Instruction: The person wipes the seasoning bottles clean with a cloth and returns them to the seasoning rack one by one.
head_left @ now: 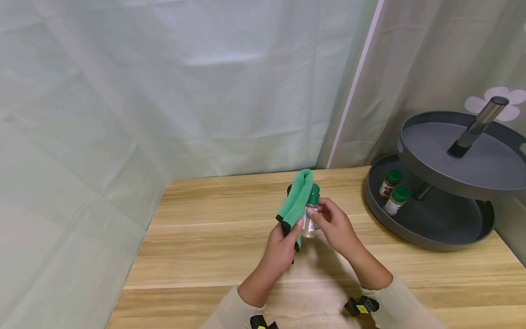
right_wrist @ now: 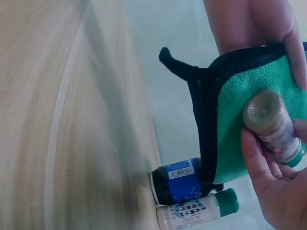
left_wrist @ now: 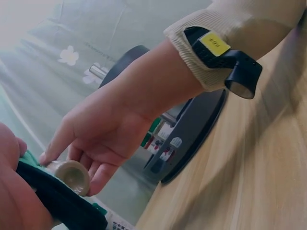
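My left hand (head_left: 281, 249) grips a folded green cloth (head_left: 297, 198) with black edging, thumb on its near side. With the fingers of my right hand (head_left: 338, 228) I hold a small clear spice jar (head_left: 309, 224) with a green cap, right against the cloth. In the right wrist view the base of the jar (right_wrist: 265, 111) faces the camera, and its side lies along the cloth (right_wrist: 232, 129). The left wrist view shows the right hand (left_wrist: 103, 139) round the jar, whose cap end is hidden behind the cloth there.
A two-tier dark grey round tray (head_left: 371, 196) stands at the right, with two green-capped jars (head_left: 397, 201) on its lower level. Behind the cloth, a dark bottle with a blue label (right_wrist: 182, 181) and another green-capped jar (right_wrist: 192, 213) stand on the wooden table (head_left: 197, 256).
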### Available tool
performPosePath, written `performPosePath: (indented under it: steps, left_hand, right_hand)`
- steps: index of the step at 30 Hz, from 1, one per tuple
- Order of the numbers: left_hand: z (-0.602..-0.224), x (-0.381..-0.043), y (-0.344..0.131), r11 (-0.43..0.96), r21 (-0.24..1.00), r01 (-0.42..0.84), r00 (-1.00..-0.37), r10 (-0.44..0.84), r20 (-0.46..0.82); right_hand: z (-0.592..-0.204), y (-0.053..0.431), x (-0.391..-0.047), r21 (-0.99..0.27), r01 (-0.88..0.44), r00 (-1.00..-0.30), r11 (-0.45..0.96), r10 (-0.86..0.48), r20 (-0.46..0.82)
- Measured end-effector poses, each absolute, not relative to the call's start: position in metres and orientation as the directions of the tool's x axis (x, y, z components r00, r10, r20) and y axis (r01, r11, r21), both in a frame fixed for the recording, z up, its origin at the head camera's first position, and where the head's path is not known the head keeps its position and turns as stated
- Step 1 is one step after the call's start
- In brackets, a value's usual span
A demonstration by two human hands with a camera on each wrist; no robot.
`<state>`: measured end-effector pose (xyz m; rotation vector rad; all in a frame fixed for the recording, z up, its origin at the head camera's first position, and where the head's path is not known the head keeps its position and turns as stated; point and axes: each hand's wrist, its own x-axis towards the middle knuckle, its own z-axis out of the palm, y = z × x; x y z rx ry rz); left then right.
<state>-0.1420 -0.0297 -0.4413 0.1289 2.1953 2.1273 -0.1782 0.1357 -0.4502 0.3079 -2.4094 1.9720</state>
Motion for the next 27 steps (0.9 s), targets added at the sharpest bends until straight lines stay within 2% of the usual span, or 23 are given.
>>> performPosePath:
  steps: [5, 9, 14, 20, 27]
  left_hand:
    - [-0.443, -0.14, -0.027, 0.084, 0.996, 0.038, -0.982, 0.187, 0.021]
    - [-0.443, -0.14, -0.028, 0.101, 0.994, 0.051, -0.978, 0.209, 0.029]
    - [-0.444, -0.142, -0.03, 0.066, 0.996, 0.055, -0.976, 0.214, 0.04]
    - [-0.442, -0.146, -0.037, 0.009, 0.999, 0.037, -0.987, 0.16, 0.035]
    - [-0.439, -0.148, -0.041, -0.063, 0.998, 0.014, -0.984, 0.176, 0.025]
  right_hand:
    - [-0.452, 0.137, -0.182, -0.992, -0.079, -0.994, 0.093, -0.081, 0.072]
    - [-0.456, 0.135, -0.184, -0.996, -0.068, -0.994, 0.065, -0.089, 0.062]
    - [-0.46, 0.131, -0.182, -0.991, -0.084, -0.989, 0.101, -0.131, 0.07]
    - [-0.458, 0.124, -0.174, -0.978, -0.117, -0.978, 0.17, -0.189, 0.085]
    - [-0.453, 0.124, -0.17, -0.974, -0.168, -0.974, 0.153, -0.176, 0.14]
